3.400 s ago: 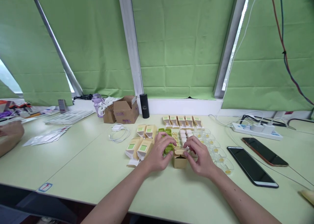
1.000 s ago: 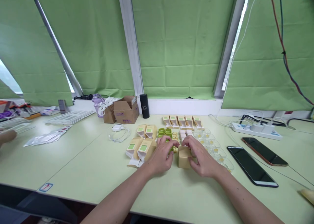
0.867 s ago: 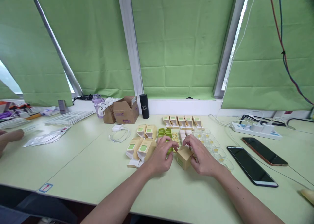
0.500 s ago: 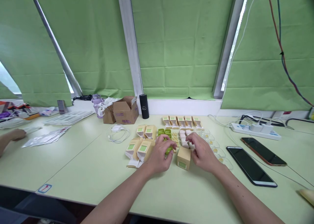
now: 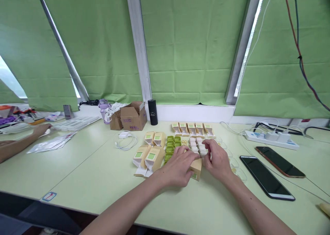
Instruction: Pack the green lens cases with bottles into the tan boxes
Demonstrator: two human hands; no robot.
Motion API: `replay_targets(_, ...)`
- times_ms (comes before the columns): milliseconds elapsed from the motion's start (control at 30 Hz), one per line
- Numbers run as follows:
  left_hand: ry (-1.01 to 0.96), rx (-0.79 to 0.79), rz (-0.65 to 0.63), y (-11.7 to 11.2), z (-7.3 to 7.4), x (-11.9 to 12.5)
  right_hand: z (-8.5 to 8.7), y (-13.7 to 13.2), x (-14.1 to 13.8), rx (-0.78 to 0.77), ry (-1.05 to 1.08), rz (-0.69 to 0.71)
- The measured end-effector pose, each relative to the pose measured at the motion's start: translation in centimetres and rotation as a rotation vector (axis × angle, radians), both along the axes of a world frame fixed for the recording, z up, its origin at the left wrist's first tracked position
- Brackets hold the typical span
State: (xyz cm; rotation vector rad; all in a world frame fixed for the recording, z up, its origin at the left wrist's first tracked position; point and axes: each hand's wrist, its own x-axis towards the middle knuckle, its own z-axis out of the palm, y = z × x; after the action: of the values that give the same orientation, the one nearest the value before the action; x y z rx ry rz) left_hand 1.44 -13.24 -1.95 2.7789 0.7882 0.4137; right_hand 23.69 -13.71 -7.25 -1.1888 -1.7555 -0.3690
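Note:
A small tan cardboard box (image 5: 197, 167) with a green label stands at the near side of the grouped parts. My left hand (image 5: 182, 166) lies over its left side and top, thumb in front and fingers across, closed on it. Close by the box's right edge, my right hand (image 5: 217, 158) has its fingers curled toward the thumb; whatever is between the fingertips is hidden. Beyond the hands are green cups (image 5: 170, 143), small yellowish pieces (image 5: 184, 142), white rounded pieces (image 5: 193, 144) and clear plastic pieces (image 5: 233, 162).
Open tan boxes stand at left (image 5: 154, 156) and in a back row (image 5: 191, 129). A white charger cable (image 5: 126, 140), brown carton (image 5: 133, 118) and black bottle (image 5: 152, 112) sit behind. Two phones (image 5: 266, 177) and a power strip (image 5: 270, 139) lie right. Another person's hand (image 5: 42, 128) is far left.
My left hand has moved right, from over the green cups onto the small box. The right hand has shifted slightly right. The other person's arm reaches farther in.

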Motion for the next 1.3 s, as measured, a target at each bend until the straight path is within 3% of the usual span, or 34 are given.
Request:
replay_targets(167, 0.101, -0.007, -0.040, 0.9, 2.1, 0.6, -0.2, 0.1, 0.0, 0.019, 0.032, -0.039)
replay_targets(267, 0.044, -0.060, -0.008, 2.6, 3.9, -0.1, -0.1, 0.0, 0.0, 0.023, 0.049, -0.046)
replay_targets(400, -0.114, -0.017, 0.169, 7.7, 5.9, -1.7, 0.1, -0.1, -0.3, 0.024, 0.039, -0.041)
replay_targets(533, -0.169, 0.097, 0.343, 14.6, 6.7, -3.4, 0.0, -0.1, -0.6, 0.027, 0.027, -0.029)
replay_targets(667, -0.153, 0.124, 0.475, 19.8, 5.9, -4.5, 0.0, -0.2, -1.0, 0.016, 0.009, -0.017)
replay_targets(833, -0.103, 0.132, 0.604, 23.2, 3.8, -4.7, 0.1, -0.5, -1.4, 0.005, 0.005, 0.018)
replay_targets(1133, 0.031, 0.098, 0.684, 24.6, -0.3, -3.4, -0.1, -0.5, -1.7, -0.018, 0.009, 0.069)
replay_targets(1300, 0.092, 0.108, 0.712, 24.3, -1.1, -3.7, -0.2, -0.5, -1.6, -0.016, 0.002, 0.087)
